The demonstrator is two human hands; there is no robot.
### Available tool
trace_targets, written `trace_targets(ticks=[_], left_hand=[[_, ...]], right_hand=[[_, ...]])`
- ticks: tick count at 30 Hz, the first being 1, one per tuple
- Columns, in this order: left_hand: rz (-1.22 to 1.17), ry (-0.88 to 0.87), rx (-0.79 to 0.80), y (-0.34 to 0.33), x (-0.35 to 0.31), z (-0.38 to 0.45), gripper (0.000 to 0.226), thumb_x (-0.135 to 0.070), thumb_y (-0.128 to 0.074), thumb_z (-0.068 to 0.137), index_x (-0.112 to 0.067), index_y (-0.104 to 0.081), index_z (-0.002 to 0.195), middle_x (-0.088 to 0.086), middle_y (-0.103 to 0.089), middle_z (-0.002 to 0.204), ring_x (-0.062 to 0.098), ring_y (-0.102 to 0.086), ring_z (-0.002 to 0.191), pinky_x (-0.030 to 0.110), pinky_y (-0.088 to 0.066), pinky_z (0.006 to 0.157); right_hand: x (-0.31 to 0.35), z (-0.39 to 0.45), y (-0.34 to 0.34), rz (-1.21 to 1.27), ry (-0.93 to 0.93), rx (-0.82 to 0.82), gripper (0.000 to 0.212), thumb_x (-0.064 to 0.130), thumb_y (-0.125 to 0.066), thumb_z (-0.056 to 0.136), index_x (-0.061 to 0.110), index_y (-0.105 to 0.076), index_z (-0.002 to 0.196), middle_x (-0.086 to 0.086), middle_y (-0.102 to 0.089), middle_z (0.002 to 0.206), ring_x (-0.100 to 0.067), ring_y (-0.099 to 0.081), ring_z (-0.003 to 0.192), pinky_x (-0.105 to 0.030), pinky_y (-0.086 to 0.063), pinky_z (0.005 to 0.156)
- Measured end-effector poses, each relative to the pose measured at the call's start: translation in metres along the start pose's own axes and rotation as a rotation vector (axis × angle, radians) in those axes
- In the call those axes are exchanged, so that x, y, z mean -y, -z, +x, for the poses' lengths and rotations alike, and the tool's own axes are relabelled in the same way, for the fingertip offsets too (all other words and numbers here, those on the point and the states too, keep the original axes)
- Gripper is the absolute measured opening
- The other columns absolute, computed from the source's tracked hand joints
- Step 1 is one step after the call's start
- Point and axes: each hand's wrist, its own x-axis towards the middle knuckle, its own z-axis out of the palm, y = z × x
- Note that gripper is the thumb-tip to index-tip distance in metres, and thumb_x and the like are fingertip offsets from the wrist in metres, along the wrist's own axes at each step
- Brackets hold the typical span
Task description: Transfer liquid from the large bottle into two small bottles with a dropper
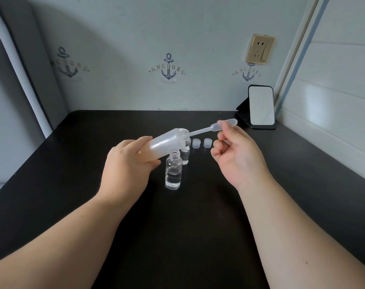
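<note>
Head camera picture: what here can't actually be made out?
- Far small bottle: mostly hidden behind the tilted large bottle and near small bottle; its fill level is unclear.
- Dropper tip: inside the large bottle's neck, unseen.
- Liquid in the large bottle: its frosted wall hides it.
- Two caps: too small for detail.

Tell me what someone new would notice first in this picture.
First, mid-frame above the dark table, the left hand holds the large bottle tilted while the right hand pinches a dropper whose tip is in the bottle's mouth. Just below stands an uncapped small bottle partly filled with clear liquid, a second one behind it; two caps lie to the right.
</note>
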Motion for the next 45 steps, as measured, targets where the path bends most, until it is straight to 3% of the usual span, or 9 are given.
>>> trace_targets(ticks=[6, 14, 18, 23, 32, 39, 43, 45], left_hand=[[0.011, 0.023, -0.006, 0.002, 0.0, 0.0, 0.055, -0.023, -0.082, 0.081, -0.032, -0.064, 0.132, -0.013, -0.055, 0.105, 0.012, -0.049, 0.102, 0.025, -0.035, 0.085], [0.013, 0.042, 0.0, 0.003, -0.002, 0.001, 0.054, -0.024, -0.082, 0.082, -0.032, -0.064, 0.132, -0.011, -0.055, 0.104, 0.015, -0.05, 0.102, 0.027, -0.036, 0.085], [0.018, 0.065, 0.009, 0.004, -0.002, 0.001, 0.054, -0.025, -0.081, 0.083, -0.032, -0.063, 0.134, -0.009, -0.056, 0.107, 0.02, -0.052, 0.107, 0.029, -0.038, 0.087], [-0.008, 0.088, -0.017, 0.005, -0.002, 0.002, 0.054, -0.025, -0.081, 0.083, -0.031, -0.063, 0.134, -0.011, -0.054, 0.103, 0.009, -0.047, 0.096, 0.018, -0.032, 0.076], [-0.062, 0.137, -0.032, 0.004, -0.002, 0.003, 0.05, -0.028, -0.077, 0.086, -0.033, -0.062, 0.132, -0.011, -0.06, 0.111, 0.01, -0.052, 0.098, 0.027, -0.037, 0.082], [-0.199, 0.19, -0.042, 0.005, -0.002, 0.002, 0.031, -0.035, -0.074, 0.088, -0.05, -0.057, 0.109, -0.024, -0.063, 0.094, 0.001, -0.06, 0.087, 0.023, -0.043, 0.069], [-0.249, 0.245, -0.038, 0.004, -0.001, 0.003, 0.039, -0.042, -0.074, 0.088, -0.039, -0.057, 0.122, -0.018, -0.065, 0.102, 0.007, -0.064, 0.09, 0.026, -0.051, 0.072], [-0.256, 0.249, -0.046, 0.002, 0.0, 0.004, 0.043, -0.044, -0.074, 0.088, -0.037, -0.056, 0.126, -0.022, -0.063, 0.102, -0.005, -0.063, 0.088, 0.018, -0.046, 0.067]], right_hand=[[0.005, 0.004, 0.006, 0.208, -0.023, -0.139, 0.012, 0.025, -0.075, 0.085, 0.013, -0.078, 0.087, 0.004, -0.052, 0.066, -0.011, -0.042, 0.053, -0.022, -0.038, 0.055], [0.007, 0.008, 0.013, 0.31, -0.009, -0.191, 0.021, 0.027, -0.071, 0.092, 0.013, -0.077, 0.078, 0.004, -0.049, 0.066, -0.011, -0.04, 0.052, -0.022, -0.036, 0.054], [0.01, 0.008, 0.017, 0.377, 0.01, -0.261, 0.017, 0.024, -0.068, 0.095, 0.009, -0.071, 0.087, 0.003, -0.052, 0.066, -0.011, -0.042, 0.051, -0.022, -0.037, 0.054], [0.009, 0.008, 0.018, 0.413, 0.022, -0.307, 0.029, 0.021, -0.066, 0.097, 0.007, -0.072, 0.073, 0.0, -0.055, 0.065, -0.011, -0.045, 0.05, -0.021, -0.039, 0.053], [0.012, 0.006, 0.016, 0.455, 0.043, -0.337, 0.023, 0.021, -0.062, 0.1, 0.006, -0.064, 0.083, 0.0, -0.05, 0.066, -0.01, -0.045, 0.051, -0.021, -0.039, 0.053], [0.012, 0.006, 0.017, 0.453, 0.044, -0.344, 0.021, 0.021, -0.06, 0.1, 0.006, -0.063, 0.086, 0.001, -0.049, 0.063, -0.011, -0.041, 0.05, -0.021, -0.037, 0.054], [0.013, 0.006, 0.017, 0.449, 0.053, -0.337, 0.026, 0.021, -0.06, 0.1, 0.008, -0.061, 0.079, 0.001, -0.047, 0.062, -0.011, -0.038, 0.048, -0.022, -0.036, 0.05], [0.013, 0.005, 0.017, 0.44, 0.058, -0.338, 0.029, 0.022, -0.06, 0.1, 0.008, -0.061, 0.075, 0.001, -0.046, 0.062, -0.011, -0.037, 0.047, -0.022, -0.036, 0.049]])
